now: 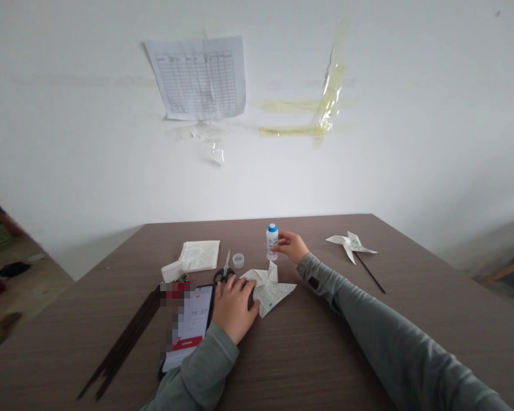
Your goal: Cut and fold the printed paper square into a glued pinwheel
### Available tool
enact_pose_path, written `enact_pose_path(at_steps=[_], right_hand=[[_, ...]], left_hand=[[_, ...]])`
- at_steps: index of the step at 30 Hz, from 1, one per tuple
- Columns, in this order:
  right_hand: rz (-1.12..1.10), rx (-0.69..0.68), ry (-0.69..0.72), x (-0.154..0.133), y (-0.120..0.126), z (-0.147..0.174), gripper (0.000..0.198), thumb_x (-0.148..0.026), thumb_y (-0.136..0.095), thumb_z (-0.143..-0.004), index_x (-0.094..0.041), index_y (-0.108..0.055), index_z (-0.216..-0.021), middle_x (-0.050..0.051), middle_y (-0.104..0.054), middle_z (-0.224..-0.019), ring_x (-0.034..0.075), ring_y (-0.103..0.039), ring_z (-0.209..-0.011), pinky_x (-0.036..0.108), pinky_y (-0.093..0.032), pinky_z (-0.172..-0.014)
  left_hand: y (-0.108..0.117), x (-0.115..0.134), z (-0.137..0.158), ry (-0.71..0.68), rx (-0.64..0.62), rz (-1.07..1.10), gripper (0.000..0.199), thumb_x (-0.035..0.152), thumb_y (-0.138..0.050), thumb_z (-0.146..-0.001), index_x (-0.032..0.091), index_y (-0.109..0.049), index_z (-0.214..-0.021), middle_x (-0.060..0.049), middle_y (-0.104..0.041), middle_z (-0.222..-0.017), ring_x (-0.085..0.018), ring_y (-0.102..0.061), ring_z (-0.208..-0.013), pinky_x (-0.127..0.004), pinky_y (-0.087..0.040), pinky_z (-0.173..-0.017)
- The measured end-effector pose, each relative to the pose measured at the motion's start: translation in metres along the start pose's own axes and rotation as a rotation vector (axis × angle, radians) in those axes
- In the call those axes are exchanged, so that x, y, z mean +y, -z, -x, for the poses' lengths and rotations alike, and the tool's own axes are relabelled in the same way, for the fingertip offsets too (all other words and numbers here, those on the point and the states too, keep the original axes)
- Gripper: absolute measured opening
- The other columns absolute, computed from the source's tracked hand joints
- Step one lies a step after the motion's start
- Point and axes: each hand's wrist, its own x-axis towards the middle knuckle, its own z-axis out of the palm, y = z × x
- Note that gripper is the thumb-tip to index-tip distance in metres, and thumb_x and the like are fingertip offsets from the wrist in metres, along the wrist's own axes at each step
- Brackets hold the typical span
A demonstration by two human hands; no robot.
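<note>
A small white bottle with a blue cap stands upright on the table, and my right hand grips it from the right between thumb and fingers. In front of it lies a folded pinwheel of printed paper. My left hand rests at the pinwheel's left side, its fingers stretched out over the edge and the thumb apart. Black-handled scissors lie just beyond the left fingers, their handles partly hidden. Near them sits a small translucent cap or cup.
A phone with a lit screen lies left of my left arm, beside a bundle of thin dark sticks. Behind are stacked paper squares and a white object. Another pinwheel on a stick lies right. A wall borders the table.
</note>
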Motion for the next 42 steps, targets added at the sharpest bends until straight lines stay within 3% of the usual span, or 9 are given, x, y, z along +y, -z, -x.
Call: enact_pose_path(at_steps=[5,10,15,18,23,30,38,42], right_hand=[[-0.044,-0.048,-0.009,0.002,-0.022,-0.012,0.050,-0.039,-0.123,-0.055,-0.029,-0.093,-0.093,0.004,-0.098,-0.099,0.035,-0.094,-0.095,0.052,-0.081,-0.094],[-0.064,-0.100,-0.023,0.007,-0.041,-0.015,0.051,-0.041,-0.124,-0.055,-0.028,-0.095,-0.095,0.003,-0.099,-0.098,0.035,-0.095,-0.094,0.053,-0.082,-0.094],[-0.059,-0.118,-0.032,0.014,-0.049,-0.016,0.051,-0.032,-0.121,-0.056,-0.032,-0.097,-0.102,0.003,-0.101,-0.106,0.035,-0.095,-0.102,0.058,-0.081,-0.106],[-0.054,-0.134,-0.037,0.016,-0.048,-0.017,0.052,-0.030,-0.121,-0.057,-0.032,-0.098,-0.104,0.003,-0.101,-0.108,0.035,-0.095,-0.102,0.058,-0.081,-0.109],[-0.038,-0.162,-0.039,0.016,-0.044,-0.017,0.056,-0.034,-0.123,-0.058,-0.030,-0.100,-0.109,0.004,-0.100,-0.109,0.032,-0.094,-0.097,0.057,-0.082,-0.106],[0.028,-0.149,-0.004,0.007,-0.026,-0.005,0.058,-0.034,-0.118,-0.070,-0.029,-0.101,-0.126,0.008,-0.101,-0.116,0.033,-0.094,-0.101,0.054,-0.081,-0.099],[0.190,-0.082,0.107,-0.009,0.010,0.058,0.028,-0.025,-0.102,-0.089,-0.031,-0.101,-0.117,0.009,-0.100,-0.122,0.038,-0.092,-0.127,0.061,-0.069,-0.131],[0.456,-0.183,0.293,-0.015,0.026,0.093,0.026,-0.030,-0.092,-0.100,-0.034,-0.102,-0.124,0.010,-0.099,-0.132,0.040,-0.089,-0.131,0.061,-0.069,-0.124]], left_hand=[[-0.004,-0.006,0.000,0.001,0.034,0.007,0.056,0.028,-0.078,-0.115,0.038,-0.091,-0.168,-0.011,-0.085,-0.181,-0.051,-0.065,-0.181,-0.080,-0.050,-0.153],[-0.006,-0.012,-0.001,0.005,-0.004,0.005,0.062,0.028,-0.070,-0.116,0.034,-0.085,-0.176,-0.013,-0.082,-0.185,-0.050,-0.060,-0.185,-0.081,-0.046,-0.155],[-0.009,-0.016,-0.001,-0.005,0.028,0.021,0.061,0.029,-0.073,-0.114,0.040,-0.087,-0.172,-0.011,-0.085,-0.181,-0.050,-0.063,-0.181,-0.081,-0.047,-0.152],[-0.009,-0.015,0.000,0.003,0.011,0.010,0.062,0.029,-0.070,-0.116,0.037,-0.085,-0.175,-0.012,-0.082,-0.184,-0.049,-0.061,-0.184,-0.080,-0.047,-0.153],[-0.008,-0.014,-0.001,-0.001,0.003,-0.004,0.062,0.029,-0.069,-0.117,0.035,-0.085,-0.176,-0.012,-0.080,-0.187,-0.049,-0.061,-0.185,-0.078,-0.049,-0.153],[-0.009,-0.018,-0.003,-0.013,0.011,0.007,0.060,0.030,-0.073,-0.116,0.037,-0.086,-0.174,-0.010,-0.080,-0.188,-0.047,-0.062,-0.184,-0.078,-0.049,-0.153],[-0.010,-0.010,0.001,-0.029,-0.005,0.013,0.058,0.040,-0.075,-0.121,0.036,-0.083,-0.178,-0.011,-0.081,-0.187,-0.048,-0.059,-0.187,-0.079,-0.043,-0.157],[-0.010,-0.005,0.003,-0.042,0.027,0.019,0.055,0.044,-0.080,-0.120,0.039,-0.087,-0.174,-0.011,-0.084,-0.181,-0.049,-0.062,-0.182,-0.078,-0.045,-0.154]])
